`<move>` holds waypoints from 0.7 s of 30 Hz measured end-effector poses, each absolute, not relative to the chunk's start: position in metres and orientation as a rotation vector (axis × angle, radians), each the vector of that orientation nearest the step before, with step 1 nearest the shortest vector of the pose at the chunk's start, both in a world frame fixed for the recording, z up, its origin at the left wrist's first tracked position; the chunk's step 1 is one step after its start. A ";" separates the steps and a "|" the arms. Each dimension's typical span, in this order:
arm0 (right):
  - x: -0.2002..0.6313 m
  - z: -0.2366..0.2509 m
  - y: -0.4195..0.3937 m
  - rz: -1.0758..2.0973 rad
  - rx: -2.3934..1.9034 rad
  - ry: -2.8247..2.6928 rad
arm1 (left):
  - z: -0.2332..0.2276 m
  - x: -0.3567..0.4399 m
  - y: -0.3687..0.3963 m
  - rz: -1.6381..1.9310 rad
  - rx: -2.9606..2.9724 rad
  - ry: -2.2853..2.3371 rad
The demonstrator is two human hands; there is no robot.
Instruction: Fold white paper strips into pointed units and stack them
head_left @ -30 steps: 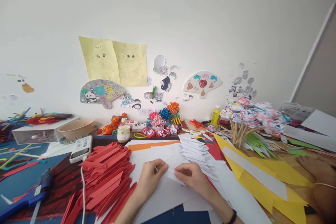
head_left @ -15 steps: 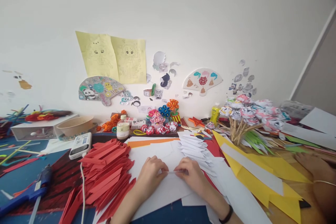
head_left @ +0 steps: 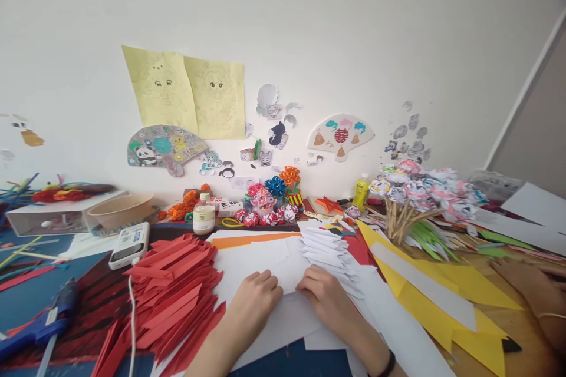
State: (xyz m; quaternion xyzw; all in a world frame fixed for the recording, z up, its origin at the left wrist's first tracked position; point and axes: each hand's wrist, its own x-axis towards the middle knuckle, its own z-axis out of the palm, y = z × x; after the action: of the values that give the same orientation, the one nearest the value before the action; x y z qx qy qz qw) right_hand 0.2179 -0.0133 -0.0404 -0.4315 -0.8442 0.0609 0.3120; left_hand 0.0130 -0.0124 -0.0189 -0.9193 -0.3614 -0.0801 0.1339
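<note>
My left hand [head_left: 253, 300] and my right hand [head_left: 324, 294] rest side by side on white paper sheets [head_left: 265, 259] at the table's near middle. Both press down on a small piece of white paper [head_left: 289, 288] between their fingertips; the piece is mostly hidden under the fingers. Just beyond my right hand lies a stack of folded white paper pieces [head_left: 329, 250]. To the left of my left hand spreads a heap of folded red paper pieces [head_left: 174, 294].
Yellow paper sheets [head_left: 442, 288] lie on the right, where another person's hand [head_left: 526, 285] rests. A bunch of paper flowers on sticks [head_left: 420, 194], a small bottle [head_left: 203, 215], a power bank [head_left: 129, 244], a bowl [head_left: 119, 209] and a blue glue gun [head_left: 42, 321] surround the work area.
The small white piece, held lifted between my fingers before, now lies flat under both hands. The view has tilted slightly upward.
</note>
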 end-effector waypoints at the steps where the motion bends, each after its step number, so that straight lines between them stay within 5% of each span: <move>1: 0.219 -0.040 -0.014 0.145 -1.125 -2.246 | -0.018 0.012 -0.013 -0.227 -2.678 -1.035; 21: 0.221 -0.033 -0.017 0.129 -1.177 -2.277 | -0.021 0.012 -0.011 -0.249 -2.617 -1.005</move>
State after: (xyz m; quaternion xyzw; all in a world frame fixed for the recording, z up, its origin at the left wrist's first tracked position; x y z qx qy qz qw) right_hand 0.2213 -0.0172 -0.0329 -0.4399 -0.8507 0.0481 0.2836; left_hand 0.0116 -0.0113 -0.0212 -0.9175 -0.3524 -0.0873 0.1626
